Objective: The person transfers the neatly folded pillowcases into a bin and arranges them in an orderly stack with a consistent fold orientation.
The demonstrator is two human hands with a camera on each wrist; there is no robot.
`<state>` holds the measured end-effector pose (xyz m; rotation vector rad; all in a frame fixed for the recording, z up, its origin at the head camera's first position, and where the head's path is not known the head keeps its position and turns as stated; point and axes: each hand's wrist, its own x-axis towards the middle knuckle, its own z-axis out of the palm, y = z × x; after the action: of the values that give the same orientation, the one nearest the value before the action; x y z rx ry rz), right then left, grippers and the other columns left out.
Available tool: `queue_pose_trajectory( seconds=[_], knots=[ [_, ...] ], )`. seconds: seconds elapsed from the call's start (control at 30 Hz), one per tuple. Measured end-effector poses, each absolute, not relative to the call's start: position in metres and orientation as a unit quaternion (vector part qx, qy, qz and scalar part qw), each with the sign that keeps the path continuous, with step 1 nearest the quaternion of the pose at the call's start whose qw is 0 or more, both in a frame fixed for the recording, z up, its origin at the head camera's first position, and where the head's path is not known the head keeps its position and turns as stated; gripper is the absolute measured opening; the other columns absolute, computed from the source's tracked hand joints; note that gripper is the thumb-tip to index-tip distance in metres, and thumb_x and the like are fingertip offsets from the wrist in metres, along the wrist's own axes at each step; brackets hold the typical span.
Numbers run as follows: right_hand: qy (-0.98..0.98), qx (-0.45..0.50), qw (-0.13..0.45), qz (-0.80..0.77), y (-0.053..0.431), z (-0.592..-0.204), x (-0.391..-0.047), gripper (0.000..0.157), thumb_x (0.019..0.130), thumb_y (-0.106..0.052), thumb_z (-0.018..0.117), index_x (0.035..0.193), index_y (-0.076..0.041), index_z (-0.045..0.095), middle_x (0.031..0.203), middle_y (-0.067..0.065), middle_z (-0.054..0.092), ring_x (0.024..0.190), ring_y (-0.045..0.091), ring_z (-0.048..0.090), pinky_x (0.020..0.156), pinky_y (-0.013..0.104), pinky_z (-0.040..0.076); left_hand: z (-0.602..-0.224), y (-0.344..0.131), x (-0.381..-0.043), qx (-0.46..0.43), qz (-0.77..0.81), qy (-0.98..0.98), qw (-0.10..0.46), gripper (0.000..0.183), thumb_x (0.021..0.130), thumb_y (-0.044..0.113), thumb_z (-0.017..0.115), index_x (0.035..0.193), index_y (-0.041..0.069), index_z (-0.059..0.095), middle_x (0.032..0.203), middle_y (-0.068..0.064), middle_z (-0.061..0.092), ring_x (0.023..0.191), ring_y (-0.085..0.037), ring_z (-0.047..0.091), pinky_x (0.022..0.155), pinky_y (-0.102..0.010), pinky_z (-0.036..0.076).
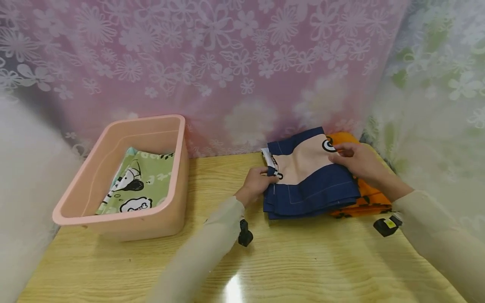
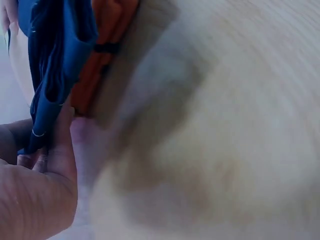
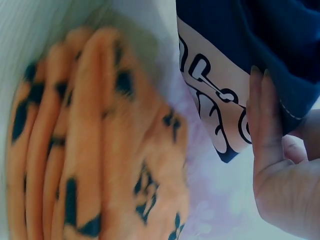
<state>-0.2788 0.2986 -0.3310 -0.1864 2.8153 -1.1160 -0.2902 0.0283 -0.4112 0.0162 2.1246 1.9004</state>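
Pinching opposite sides with our left hand (image 1: 257,184) and right hand (image 1: 358,162), we hold the folded navy-and-peach cloth (image 1: 303,162) overlapping, in the head view, the folded orange cloth (image 1: 372,195); uneven tension could make its layers slip open.

On the table (image 1: 303,261), a basin (image 1: 142,228) is set left, one cloth (image 1: 155,176) laid inside; to its right, a second cloth (image 1: 303,158) is held between left hand (image 1: 255,185) and right hand (image 1: 358,162); farther right, a third cloth (image 1: 369,198) is partly overlapped by it; a curtain (image 1: 227,75) is hung behind.
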Motion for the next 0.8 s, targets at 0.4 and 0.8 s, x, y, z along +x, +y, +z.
queue_pose_trajectory(
  seconds=[0.4,0.8],
  knots=[
    [0.870,-0.066,0.053,-0.486,0.271,-0.290,-0.269,0.064,0.083,-0.047,0.053,0.133,-0.010,0.036,0.124,0.014,0.043,0.081,0.013,0.058,0.067,0.027,0.049,-0.330,0.001,-0.279,0.071,0.589,0.795,0.128,0.036,0.082,0.012,0.063,0.118,0.008,0.056,0.109,-0.007,0.056,0.089,-0.019,0.059,0.071,-0.030,0.050],
    [0.764,-0.066,0.069,-0.638,0.232,-0.264,-0.264,0.054,0.083,-0.032,0.060,0.126,-0.008,0.040,0.109,0.007,0.051,0.080,0.015,0.058,0.065,0.027,0.050,-0.279,-0.047,-0.271,0.071,0.572,0.812,0.086,0.041,0.081,0.014,0.065,0.121,0.011,0.054,0.109,-0.006,0.056,0.083,-0.019,0.060,0.071,-0.031,0.050]
  ],
)
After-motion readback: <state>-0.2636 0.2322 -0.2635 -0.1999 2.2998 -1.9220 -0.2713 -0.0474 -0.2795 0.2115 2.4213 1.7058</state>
